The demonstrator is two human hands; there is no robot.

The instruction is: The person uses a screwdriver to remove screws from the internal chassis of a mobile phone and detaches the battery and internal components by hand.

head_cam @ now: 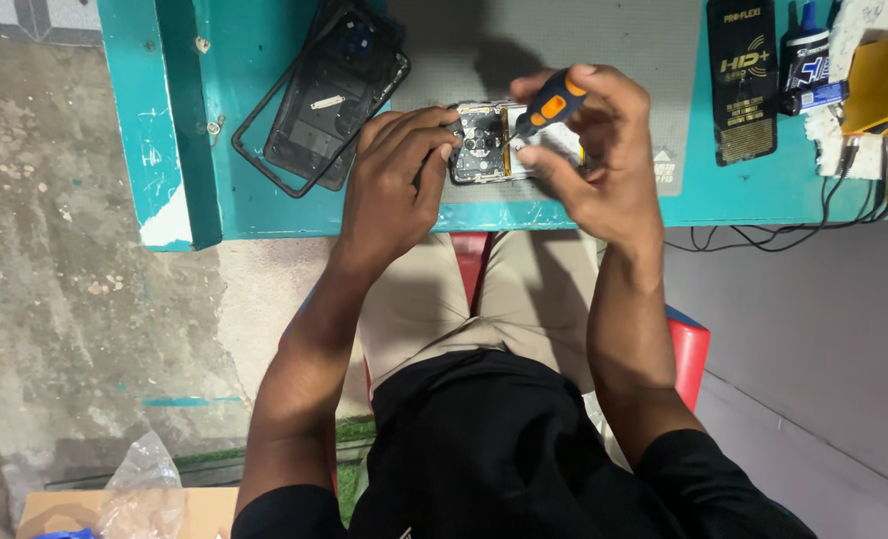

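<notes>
One opened phone (489,143) lies on the teal bench (264,215), one black back cover (336,95) beside it. The left hand (396,180) presses curled fingers on the phone; the right hand (593,150) pinches one orange-handled screwdriver (552,105).

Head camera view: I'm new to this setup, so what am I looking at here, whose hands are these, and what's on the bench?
There is one picture, from a camera worn on the person's head, looking down over their lap at a teal workbench. No machine is involved: both hands are the person's own. The left hand steadies an opened phone with its insides showing, lying on a grey work mat. The right hand holds a small screwdriver with an orange and black handle, tip down on the phone. To the left lie the phone's black back cover and a thin frame. At the right are a black flat package, a bottle, a yellow device and cables.
</notes>
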